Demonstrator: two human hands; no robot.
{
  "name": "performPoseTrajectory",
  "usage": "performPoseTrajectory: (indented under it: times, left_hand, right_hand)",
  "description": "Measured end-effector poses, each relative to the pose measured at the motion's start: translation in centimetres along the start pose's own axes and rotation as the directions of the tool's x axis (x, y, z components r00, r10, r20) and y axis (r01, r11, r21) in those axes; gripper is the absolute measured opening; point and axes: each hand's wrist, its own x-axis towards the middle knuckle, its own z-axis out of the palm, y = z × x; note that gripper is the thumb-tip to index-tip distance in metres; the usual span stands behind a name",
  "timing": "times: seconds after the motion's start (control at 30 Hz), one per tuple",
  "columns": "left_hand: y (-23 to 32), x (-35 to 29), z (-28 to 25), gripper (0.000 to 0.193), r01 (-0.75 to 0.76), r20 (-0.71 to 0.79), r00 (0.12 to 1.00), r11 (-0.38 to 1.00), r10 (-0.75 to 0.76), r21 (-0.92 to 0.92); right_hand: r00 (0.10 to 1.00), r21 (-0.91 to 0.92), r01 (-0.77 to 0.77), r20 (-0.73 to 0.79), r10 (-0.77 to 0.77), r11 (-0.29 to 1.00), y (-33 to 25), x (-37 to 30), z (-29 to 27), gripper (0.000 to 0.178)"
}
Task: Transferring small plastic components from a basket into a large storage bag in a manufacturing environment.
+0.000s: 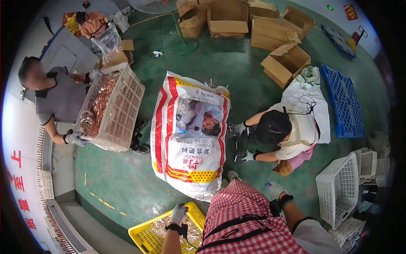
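Note:
My left hand, in a pale knit glove, is at the far rim of a yellow plastic basket, its fingers closed over the edge. Inside the basket lies a tangle of thin, shiny metal-like pieces. To the right of my checked apron, my gloved right hand hangs over the green floor with nothing visible in it, its fingers loosely apart. Ahead of me stands a big, full white woven sack with red stripes and yellow bands; some thin pieces poke out near its far top corner.
At left, a person holds a white crate of coppery pieces. Another person crouches right of the sack, gloved hands near dark pieces on the floor. Cardboard boxes and a fan stand far off; blue pallets and white crates at right.

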Motion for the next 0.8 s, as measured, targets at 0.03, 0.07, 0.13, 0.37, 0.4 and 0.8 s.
performPoseTrajectory:
  times: [0.03,0.07,0.13,0.37,0.4,0.8]
  left_hand:
    - [1.2,0.6,0.0,0.032,-0.002,0.006,1.000,1.000,0.002,0.002]
    - [2.5,1.2,0.2,0.033,-0.065,0.025,0.998,0.995,0.063,0.073]
    - [4.5,2.7,0.1,0.034,-0.134,0.053,0.990,0.980,0.127,0.148]
    - [25.4,9.7,0.5,0.045,-0.411,0.107,0.868,0.583,0.484,0.701]
    - [30.4,10.1,1.4,0.046,-0.415,0.096,0.857,0.570,0.506,0.709]
    - [62.8,36.3,13.1,0.066,-0.106,0.245,0.622,-0.231,0.744,0.967]
  right_hand:
    - [0.999,-0.066,0.006,0.046,-0.003,0.998,-0.5,0.8,-0.1,0.038]
    - [0.996,-0.131,0.012,0.093,0.000,0.991,-0.9,1.7,-0.2,0.037]
    - [0.993,-0.159,0.051,0.111,-0.034,0.986,-1.9,4.3,0.3,0.037]
    - [0.953,0.051,0.250,0.162,-0.255,0.967,-12.7,9.9,-1.8,0.034]
    - [0.940,0.190,0.275,0.155,-0.305,0.943,-14.7,10.9,-2.3,0.032]
    - [0.918,0.443,0.160,0.261,-0.298,0.882,-25.3,16.5,-4.9,0.028]
